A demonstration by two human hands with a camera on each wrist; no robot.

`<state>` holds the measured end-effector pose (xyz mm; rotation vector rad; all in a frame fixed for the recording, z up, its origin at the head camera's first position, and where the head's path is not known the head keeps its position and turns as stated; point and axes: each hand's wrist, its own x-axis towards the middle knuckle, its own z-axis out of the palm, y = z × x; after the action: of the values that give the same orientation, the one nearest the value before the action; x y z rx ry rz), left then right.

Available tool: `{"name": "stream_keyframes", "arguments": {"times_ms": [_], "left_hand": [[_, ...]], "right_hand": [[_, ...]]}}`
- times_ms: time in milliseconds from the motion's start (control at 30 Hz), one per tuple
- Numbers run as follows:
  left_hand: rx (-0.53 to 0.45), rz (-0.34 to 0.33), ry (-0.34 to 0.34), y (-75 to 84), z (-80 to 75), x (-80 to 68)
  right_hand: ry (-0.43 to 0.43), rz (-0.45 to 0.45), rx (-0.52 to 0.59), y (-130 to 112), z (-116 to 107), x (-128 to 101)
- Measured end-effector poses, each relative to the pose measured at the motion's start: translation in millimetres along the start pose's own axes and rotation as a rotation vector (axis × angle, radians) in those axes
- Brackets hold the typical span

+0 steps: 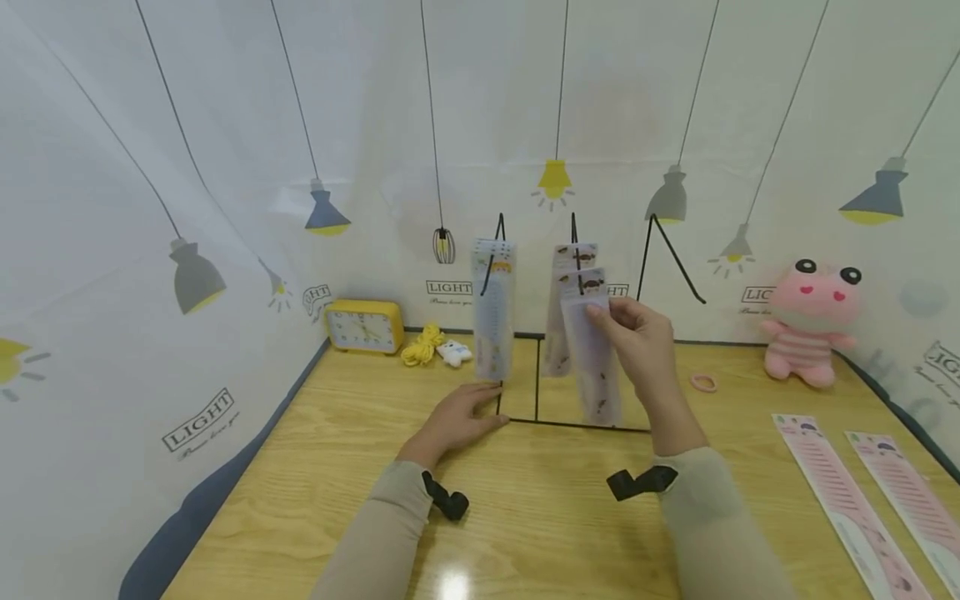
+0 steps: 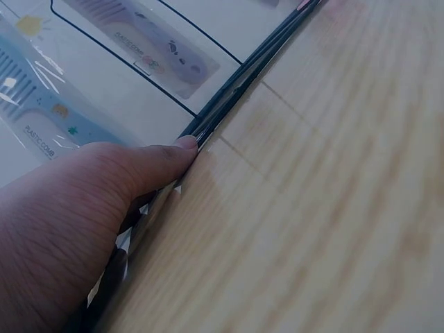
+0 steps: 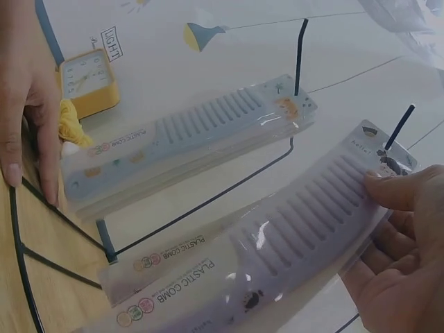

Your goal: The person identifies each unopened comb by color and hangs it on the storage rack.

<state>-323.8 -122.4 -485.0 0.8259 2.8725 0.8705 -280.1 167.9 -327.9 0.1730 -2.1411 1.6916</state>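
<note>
My right hand pinches the upper part of a packaged purple comb between thumb and fingers. In the right wrist view, the black hook passes through the top of this comb's pack. Behind it, another purple comb pack hangs on the same middle hook. Several packaged blue combs hang together on the left hook. My left hand rests at the left front of the black wire rack, its fingers fairly straight. In the left wrist view the thumb presses against the base wire.
On the rack's right, a hook bears no comb. Behind to the left stand a yellow clock, a yellow cord bundle and a small white figure. Rightward are a pink ring, a pink plush toy and two pink comb packs.
</note>
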Motion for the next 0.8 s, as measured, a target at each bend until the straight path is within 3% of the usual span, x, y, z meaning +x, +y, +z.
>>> {"name": "stream_keyframes", "arguments": {"times_ms": [167, 433, 700, 800], "left_hand": [[-0.005, -0.004, -0.004, 1.7, -1.1, -0.7], [0.01, -0.003, -0.022, -0.4, 6.7, 2.4], [0.02, -0.014, -0.016, -1.1, 0.4, 2.2], [0.022, -0.016, -0.028, -3.3, 0.5, 1.4]], "right_hand": [[-0.022, 0.095, 0.038, 3.5, 7.4, 14.0], [0.021, 0.152, 0.146, 15.9, 14.4, 34.1], [0.031, 0.166, 0.123, 17.5, 23.6, 39.6], [-0.003, 0.175, 0.107, 21.6, 24.1, 39.5]]}}
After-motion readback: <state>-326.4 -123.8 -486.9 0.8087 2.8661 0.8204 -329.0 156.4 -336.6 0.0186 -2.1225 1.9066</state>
